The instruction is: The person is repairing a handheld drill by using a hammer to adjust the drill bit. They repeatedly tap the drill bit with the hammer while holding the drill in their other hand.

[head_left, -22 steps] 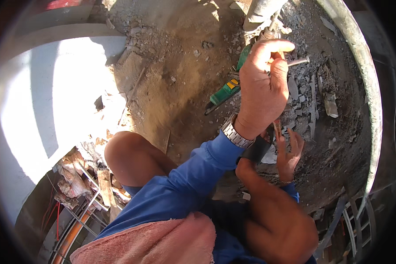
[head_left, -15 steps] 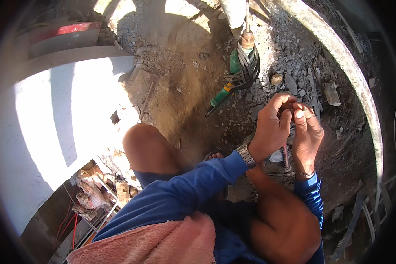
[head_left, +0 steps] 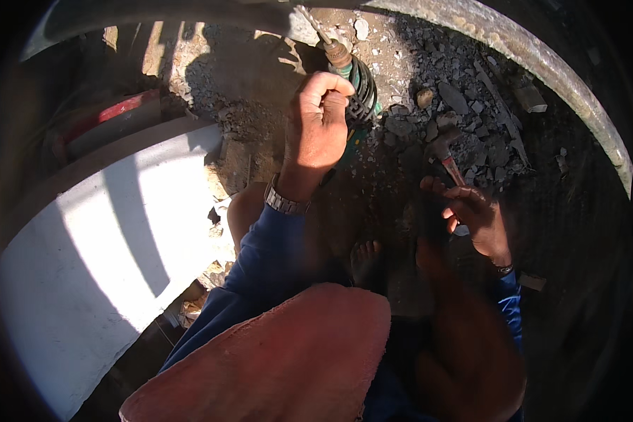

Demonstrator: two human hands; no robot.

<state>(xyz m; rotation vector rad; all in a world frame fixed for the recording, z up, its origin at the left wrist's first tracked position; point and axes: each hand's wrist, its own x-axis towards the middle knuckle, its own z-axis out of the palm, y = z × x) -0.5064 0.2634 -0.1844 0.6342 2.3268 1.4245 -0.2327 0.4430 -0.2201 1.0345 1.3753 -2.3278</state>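
Observation:
My left hand [head_left: 318, 130], with a metal watch [head_left: 285, 199] at the wrist, is closed in a pinch with thumb and forefinger together. Anything between those fingers is too small to make out. Behind it lies a green drill [head_left: 341, 65] with a long bit [head_left: 312, 24] and a black cord [head_left: 363, 91] wound round its body; the hand covers part of it. Lower right, my right hand [head_left: 480, 224] is curled round the handle of a hammer [head_left: 453, 170] with a reddish grip. The hammer's head points away from me, over the rubble, and is dim in shadow.
Broken stone and rubble [head_left: 471, 126] cover the ground ahead. A thick pale curved rim [head_left: 541, 60] arcs along the far right. At left stands a sunlit white slab [head_left: 112, 232], with a red-edged object [head_left: 123, 105] beyond it. A pink towel [head_left: 274, 352] hangs below me.
My hands, earlier together with fingertips touching, have parted. The left has moved left and forward over the drill; the right has dropped to the hammer's handle. The whole view has shifted too.

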